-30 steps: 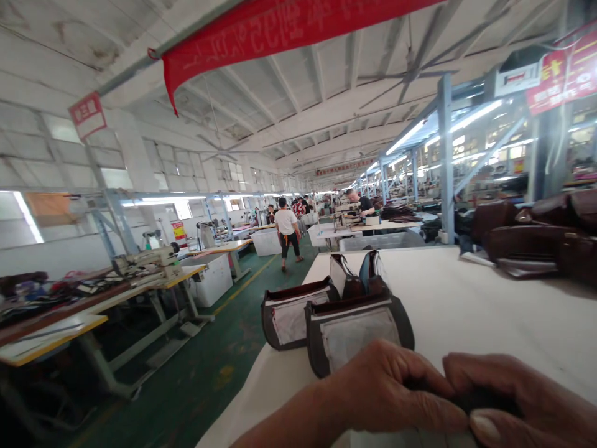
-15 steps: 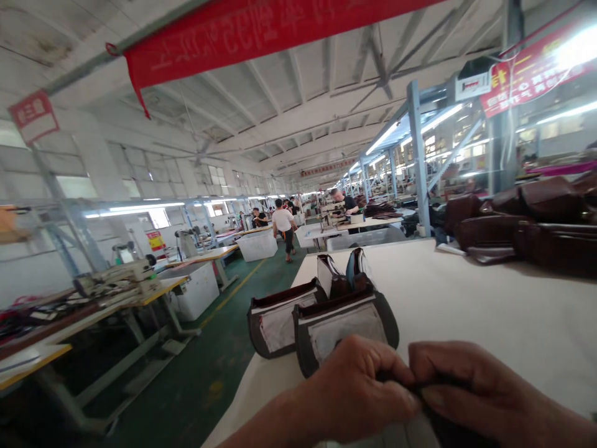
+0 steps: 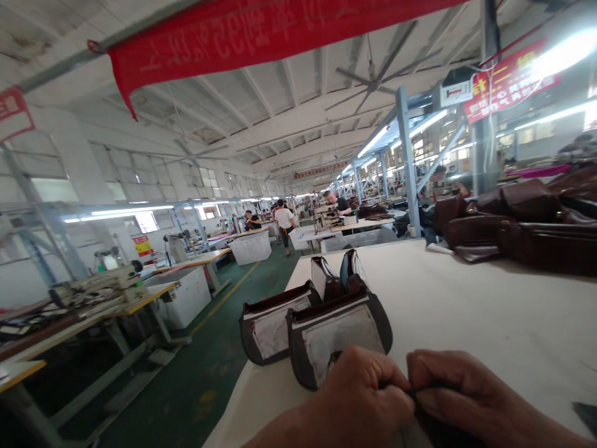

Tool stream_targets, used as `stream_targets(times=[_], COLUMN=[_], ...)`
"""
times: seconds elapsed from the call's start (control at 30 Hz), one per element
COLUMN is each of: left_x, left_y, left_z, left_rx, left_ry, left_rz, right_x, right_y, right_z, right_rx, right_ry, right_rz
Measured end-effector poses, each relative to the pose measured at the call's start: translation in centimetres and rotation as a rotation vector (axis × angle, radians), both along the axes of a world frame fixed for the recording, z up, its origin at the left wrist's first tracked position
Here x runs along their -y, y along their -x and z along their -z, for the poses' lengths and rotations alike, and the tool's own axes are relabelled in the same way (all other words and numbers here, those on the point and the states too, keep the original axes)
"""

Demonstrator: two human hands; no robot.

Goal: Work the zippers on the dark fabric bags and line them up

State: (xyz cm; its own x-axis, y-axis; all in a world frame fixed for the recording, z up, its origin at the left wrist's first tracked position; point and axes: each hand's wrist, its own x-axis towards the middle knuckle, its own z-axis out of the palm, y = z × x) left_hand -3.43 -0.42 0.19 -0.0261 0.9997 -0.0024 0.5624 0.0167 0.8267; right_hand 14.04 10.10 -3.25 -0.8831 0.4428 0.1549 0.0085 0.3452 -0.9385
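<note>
Dark leather piece (image 3: 441, 423) pinched between your left hand (image 3: 361, 392) and right hand (image 3: 459, 392); hands close together, fingers clamped (piece mostly hidden), held near you, probably for close handling. Just ahead, nearer bag body (image 3: 338, 342) and farther bag body (image 3: 270, 330), white-lined, side by side within reach on white-covered table (image 3: 489, 317). Brown leather bags (image 3: 517, 227) piled far right, apparently kept clear of your hands. Sewing machine (image 3: 97, 286) across aisle, left.

Red banner (image 3: 261, 37) overhead, ceiling fan (image 3: 373, 81), brown leather bags (image 3: 522, 224) heaped on white tabletop (image 3: 489, 323) at right, sewing machine (image 3: 100, 287) at left, walking person (image 3: 284, 224), seated worker (image 3: 336, 204), green floor (image 3: 200, 348)
</note>
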Motion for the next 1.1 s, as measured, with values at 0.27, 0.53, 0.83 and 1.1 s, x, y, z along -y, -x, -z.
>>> stream_targets(times=[0.27, 0.53, 0.83, 1.1], left_x=[-0.5, -1.0, 0.2, 0.3], left_y=[-0.3, -0.1, 0.5, 1.1], left_z=[1.0, 2.3, -0.7, -0.5], left_rx=[-0.154, -0.309, 0.041, 0.011], left_ry=[-0.207, -0.268, 0.044, 0.187], left_rz=[0.045, 0.025, 0.150, 0.282], right_x=[-0.6, 0.6, 1.0, 1.3], right_y=[-0.2, 0.8, -0.8, -2.2], right_z=[-0.6, -1.1, -0.4, 0.0], right_rx=[0.115, 0.199, -0.167, -0.158], right_ry=[-0.120, -0.476, -1.001, -0.970], right_rz=[0.011, 0.166, 0.115, -0.026])
